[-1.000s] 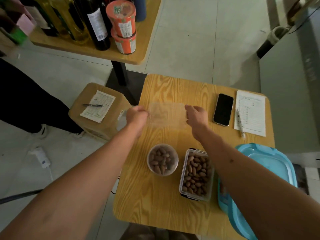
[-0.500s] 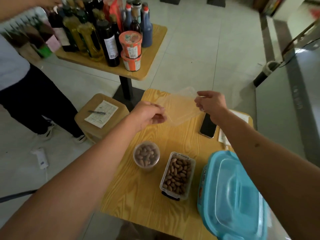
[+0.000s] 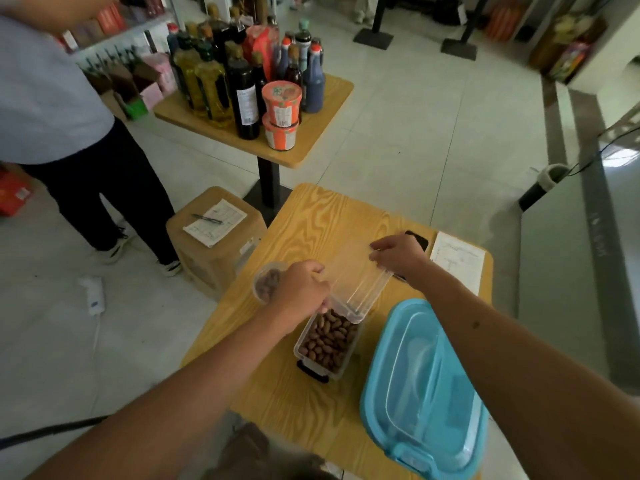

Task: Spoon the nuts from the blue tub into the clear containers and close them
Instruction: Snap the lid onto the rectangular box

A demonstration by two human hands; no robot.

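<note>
both hands hold a clear lid (image 3: 356, 289) tilted over the far end of the rectangular clear container (image 3: 327, 341) of nuts on the desk (image 3: 322, 216). the left hand (image 3: 299, 289) pinches its near-left corner, fingers curled; the right hand (image 3: 398, 254) grips its far edge. a round clear container (image 3: 265, 282) of nuts sits just left of the left fingers. the blue tub (image 3: 422, 386), lidded, stands near the right forearm.

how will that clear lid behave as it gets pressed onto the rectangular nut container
The clear lid probably stays fairly stiff: it holds a flat shape, tilted, held only at its ends by the left hand and right hand. It looks thin, so likely light. The rectangular container looks full, so it should stay put.
</note>
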